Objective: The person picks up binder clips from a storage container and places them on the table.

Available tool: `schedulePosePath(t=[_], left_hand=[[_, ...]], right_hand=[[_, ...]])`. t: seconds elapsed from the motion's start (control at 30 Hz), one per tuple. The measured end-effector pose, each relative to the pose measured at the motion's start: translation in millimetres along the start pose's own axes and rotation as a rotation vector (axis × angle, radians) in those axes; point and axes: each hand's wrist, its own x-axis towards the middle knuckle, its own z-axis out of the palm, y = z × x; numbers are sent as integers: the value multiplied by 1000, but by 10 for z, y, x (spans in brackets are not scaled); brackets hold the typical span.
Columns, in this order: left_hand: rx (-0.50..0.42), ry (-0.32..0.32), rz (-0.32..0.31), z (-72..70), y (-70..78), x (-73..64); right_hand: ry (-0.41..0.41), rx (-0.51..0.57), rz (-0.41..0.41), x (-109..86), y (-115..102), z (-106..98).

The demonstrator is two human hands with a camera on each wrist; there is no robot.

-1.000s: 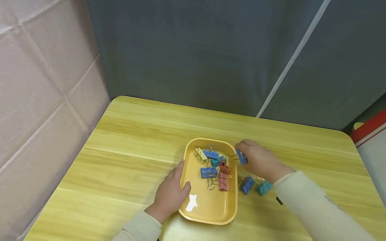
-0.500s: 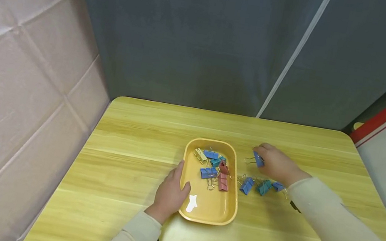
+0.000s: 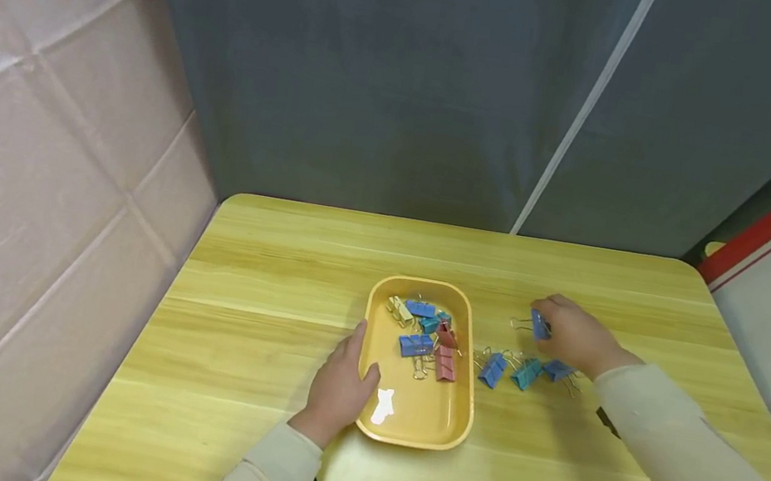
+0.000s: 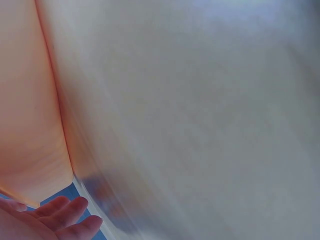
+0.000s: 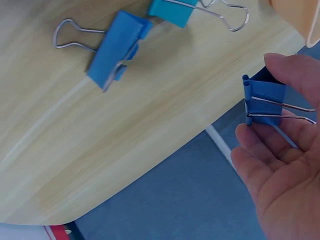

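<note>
My left hand [image 3: 341, 389] holds the left rim of a yellow plastic tray [image 3: 425, 439], thumb over the edge and fingers along the outer wall. In the left wrist view its fingers [image 4: 75, 212] show beside the tray's wall [image 4: 27, 100]. Above the table, my right hand [image 3: 578, 336] pinches a blue binder clip [image 5: 267, 97] between thumb and fingers, its wire handles sticking out. Below this hand, a blue binder clip [image 3: 493, 370], a teal one [image 3: 527, 373] and another blue one [image 3: 557, 370] lie in a row right of the tray.
Inside the tray lie several binder clips: a yellow one [image 3: 400, 310], blue ones [image 3: 417, 346], teal and a pink-red one [image 3: 445, 363]. The wooden table [image 3: 252, 320] ends at a dark grey curtain [image 3: 391, 107] behind; a pale wall covering [image 3: 50, 162] stands at left.
My right hand has moved right, away from the tray's edge, carrying the blue binder clip over the row on the table. The left hand and tray stay in place.
</note>
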Motion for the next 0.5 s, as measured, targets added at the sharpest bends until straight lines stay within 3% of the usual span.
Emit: schedulePosePath(t=[0.5], left_hand=[[-6, 0, -8, 6, -13, 5]], right_hand=[[-41, 15, 110, -83, 243, 25]])
